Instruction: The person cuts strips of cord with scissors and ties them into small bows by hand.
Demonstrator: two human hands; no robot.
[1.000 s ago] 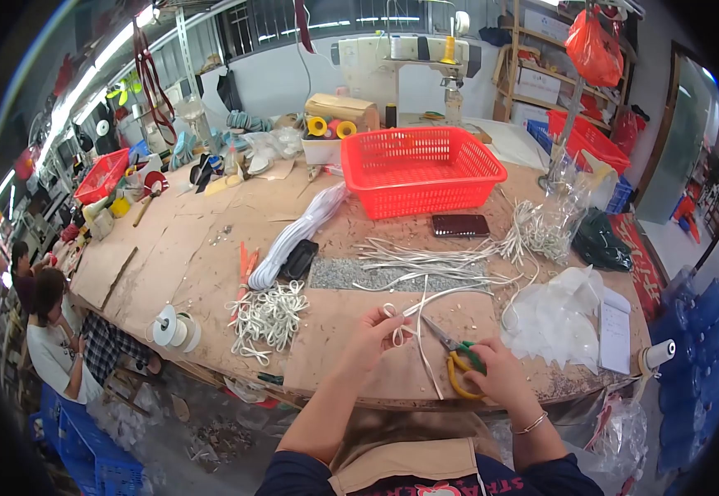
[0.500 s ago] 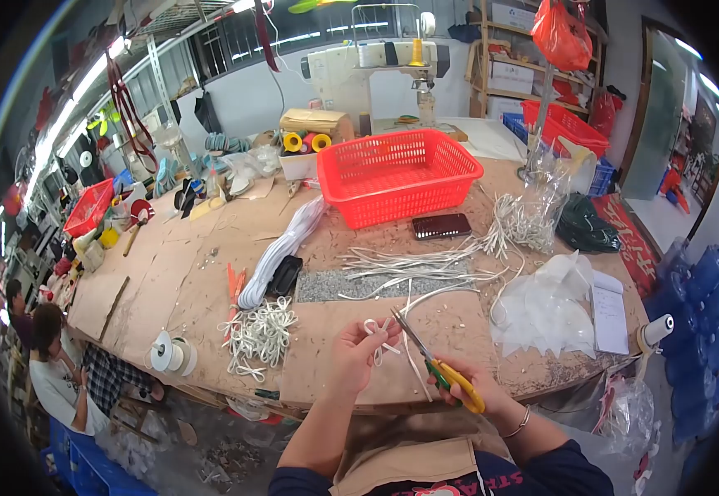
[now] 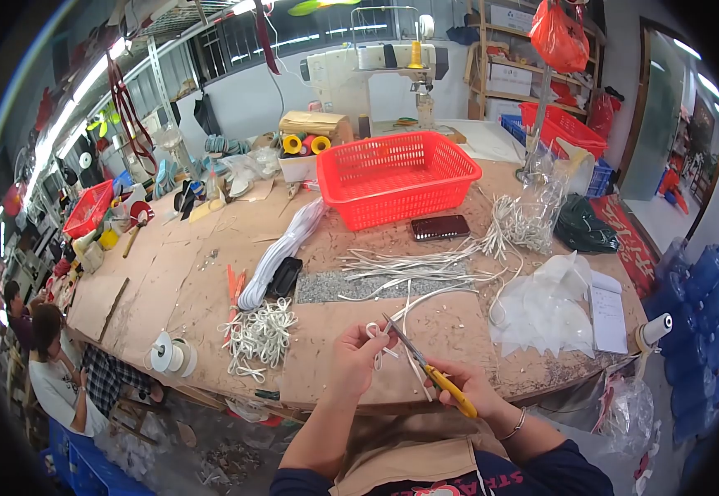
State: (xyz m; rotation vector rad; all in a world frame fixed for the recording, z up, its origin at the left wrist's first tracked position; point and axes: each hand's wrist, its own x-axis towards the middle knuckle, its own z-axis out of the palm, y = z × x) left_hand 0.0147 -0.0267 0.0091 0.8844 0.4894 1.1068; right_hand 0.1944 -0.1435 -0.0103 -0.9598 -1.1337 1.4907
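Note:
My left hand (image 3: 358, 357) pinches a small white cord bow (image 3: 382, 341) between thumb and fingertips, its loop up and its ends hanging below. My right hand (image 3: 469, 387) grips scissors with yellow handles (image 3: 449, 390). Their blades (image 3: 405, 337) point up and left, with the tips beside the left fingertips at the bow. Whether the blades touch the cord I cannot tell. Left of my hands lies a pile of tied white cord bows (image 3: 262, 331). Beyond them, loose white cord lengths (image 3: 409, 263) lie across a grey speckled strip (image 3: 318, 288).
Behind the cords stand a red plastic basket (image 3: 401, 202) and a dark phone (image 3: 440, 227). A white cord hank (image 3: 281, 256) lies left, near a spool (image 3: 169, 354). Translucent sheets (image 3: 541, 310) and a notepad (image 3: 608, 310) lie right. Other people sit at far left.
My right hand has turned the scissors, and the blade tips have shifted slightly left and down toward the left fingertips. The blades look closer together. My left hand still pinches the bow.

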